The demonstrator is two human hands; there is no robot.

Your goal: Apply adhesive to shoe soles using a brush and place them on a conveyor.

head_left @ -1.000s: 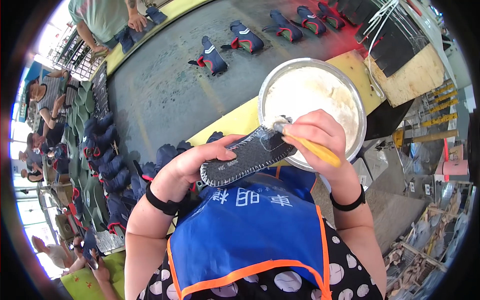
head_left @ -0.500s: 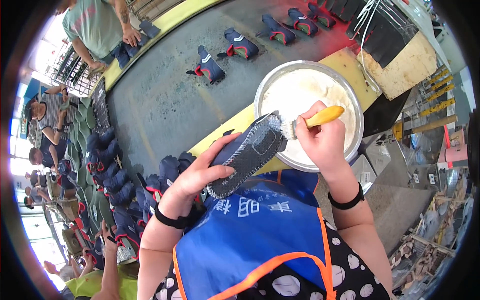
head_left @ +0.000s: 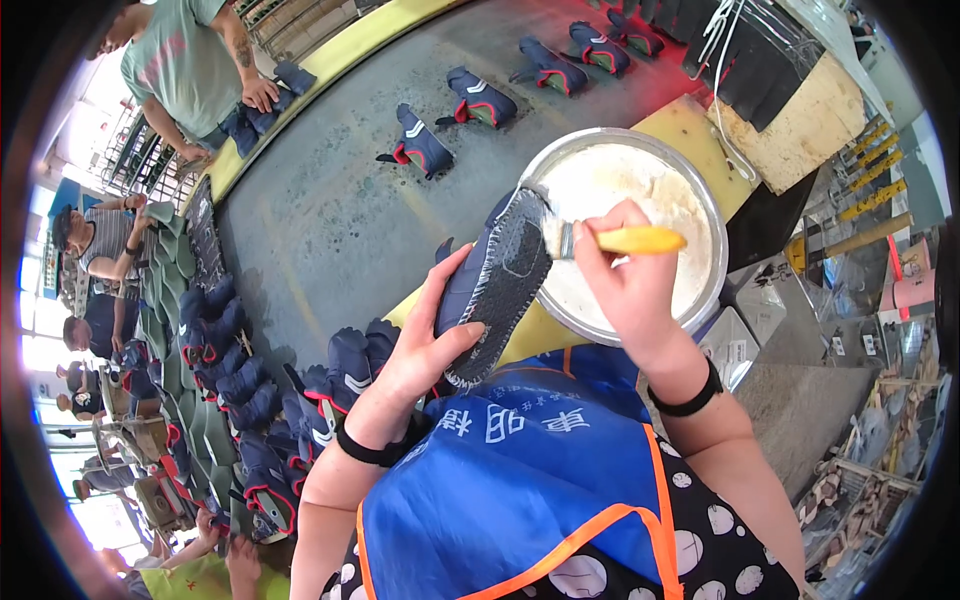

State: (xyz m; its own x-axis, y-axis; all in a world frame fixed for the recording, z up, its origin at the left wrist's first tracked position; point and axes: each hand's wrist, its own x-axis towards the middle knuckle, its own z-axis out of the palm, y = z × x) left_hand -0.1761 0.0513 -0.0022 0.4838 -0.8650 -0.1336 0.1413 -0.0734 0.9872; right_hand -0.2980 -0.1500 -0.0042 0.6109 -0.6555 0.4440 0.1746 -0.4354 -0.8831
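My left hand grips a navy shoe upper, its dark stitched underside turned up and its toe pointing away from me. White overlock stitches run all round the edge of that underside. In my right hand is a paintbrush with a yellow handle. Its bristles press on the rim of the underside near the toe. Just beyond and below the brush stands a round metal basin holding a creamy white substance, smeared up its walls.
Several navy shoe uppers with red trim stand on the grey conveyor belt. More uppers and green soles are heaped at the left. Across the belt a person handles uppers. Other people work along the left side.
The shoe upper has turned more upright, toe further from me. The brush has shifted slightly left along its edge, its handle now nearly level.
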